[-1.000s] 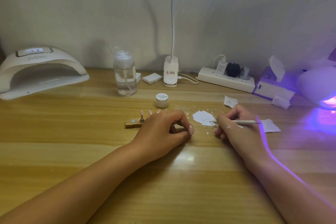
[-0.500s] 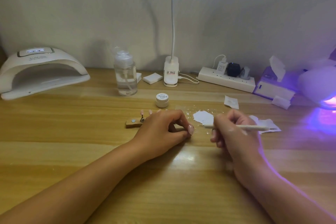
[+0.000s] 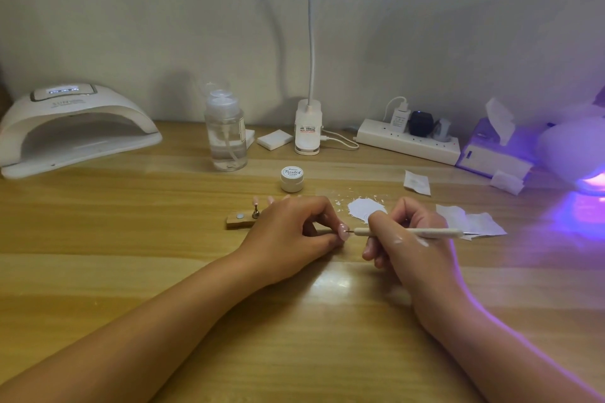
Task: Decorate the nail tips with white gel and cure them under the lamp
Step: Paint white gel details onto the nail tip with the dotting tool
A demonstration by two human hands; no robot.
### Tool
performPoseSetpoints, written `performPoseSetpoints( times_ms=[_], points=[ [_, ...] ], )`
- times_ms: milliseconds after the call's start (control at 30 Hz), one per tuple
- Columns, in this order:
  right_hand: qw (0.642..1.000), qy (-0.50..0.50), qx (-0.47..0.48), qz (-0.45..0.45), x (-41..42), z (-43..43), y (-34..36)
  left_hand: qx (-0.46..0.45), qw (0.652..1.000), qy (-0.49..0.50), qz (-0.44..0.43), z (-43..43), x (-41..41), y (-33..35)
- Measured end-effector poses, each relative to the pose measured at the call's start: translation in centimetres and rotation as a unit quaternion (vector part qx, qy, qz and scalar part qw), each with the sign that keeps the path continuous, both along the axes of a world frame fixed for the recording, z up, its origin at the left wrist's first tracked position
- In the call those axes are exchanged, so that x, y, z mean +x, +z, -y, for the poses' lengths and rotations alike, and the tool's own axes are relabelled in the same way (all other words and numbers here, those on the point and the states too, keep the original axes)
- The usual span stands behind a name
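Both forearms rest on the desk, the left hand knuckles-up with fingers curled around a thin stick bearing the pink nail tip near the white gel jar, while the right hand pinches a dotting tool held level, its point meeting that tip.

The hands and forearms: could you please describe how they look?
Both forearms are bare: no sleeves, watch, bracelets or rings show. The left hand is unmarked; the right hand has white smears on its back, and violet light edges its forearm.
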State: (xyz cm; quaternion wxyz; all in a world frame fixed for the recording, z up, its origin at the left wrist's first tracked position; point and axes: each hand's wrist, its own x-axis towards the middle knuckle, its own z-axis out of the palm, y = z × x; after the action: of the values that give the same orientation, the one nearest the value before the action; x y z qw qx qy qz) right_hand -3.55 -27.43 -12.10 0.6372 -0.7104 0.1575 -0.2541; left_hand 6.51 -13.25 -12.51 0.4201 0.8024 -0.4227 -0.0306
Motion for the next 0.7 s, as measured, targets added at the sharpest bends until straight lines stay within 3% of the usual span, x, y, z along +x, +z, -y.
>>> performPoseSetpoints(
  times_ms=[700],
  points=[
    [1.0, -0.009, -0.012, -0.006, -0.08, -0.06, 0.05, -0.002, 1.0, -0.005, -0.004, 0.01, 0.13, -0.23]
  ],
)
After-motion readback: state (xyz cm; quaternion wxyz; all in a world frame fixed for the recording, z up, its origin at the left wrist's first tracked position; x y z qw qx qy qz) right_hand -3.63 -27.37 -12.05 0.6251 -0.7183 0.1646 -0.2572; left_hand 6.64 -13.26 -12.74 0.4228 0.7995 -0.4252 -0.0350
